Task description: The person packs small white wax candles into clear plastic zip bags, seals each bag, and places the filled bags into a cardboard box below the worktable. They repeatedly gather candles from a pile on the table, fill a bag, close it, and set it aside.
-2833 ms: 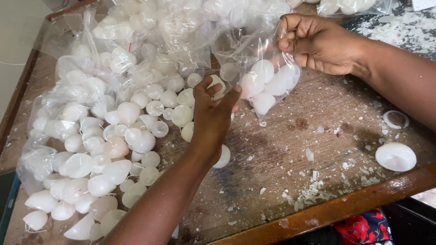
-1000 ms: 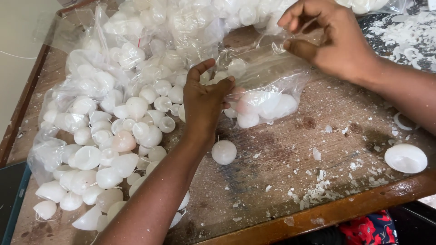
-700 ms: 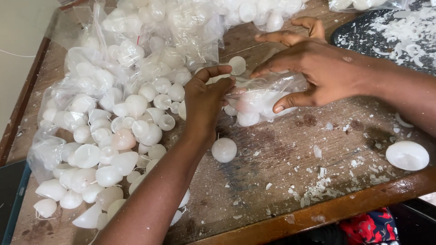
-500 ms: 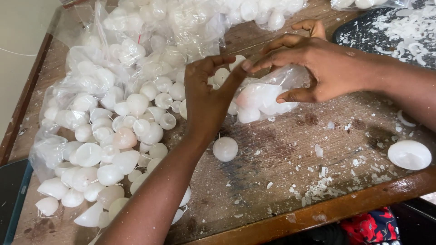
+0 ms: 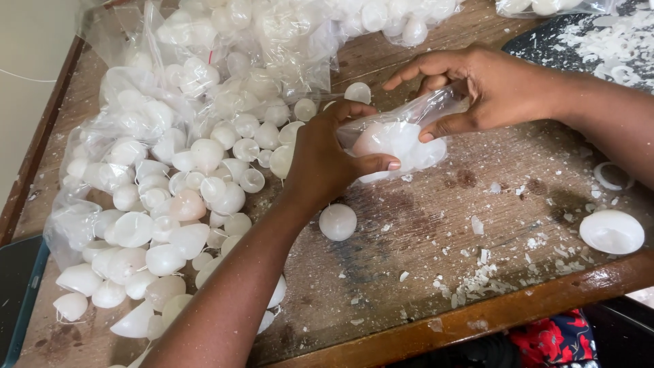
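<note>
The wooden table (image 5: 422,272) is worn and littered with white flakes, with a raised rim along its near edge. Across it from nine to twelve o'clock spreads a heap (image 5: 184,191) of white shell-like pieces, some loose, many inside clear plastic bags. At two o'clock lies a dark tray (image 5: 545,41) strewn with white chips. Near the middle, both hands grasp a small bag (image 5: 402,140) of the same pieces. The left hand (image 5: 327,157) cups its near side, thumb pressed along the underside; the right hand (image 5: 490,85) pinches the bag's gathered mouth at one o'clock with its fingers. The film looks thin, soft and slippery and the load light but brittle, so the gathered neck seems the safest hold. One shell (image 5: 338,221) lies just below the left hand, another (image 5: 612,232) at four o'clock.
</note>
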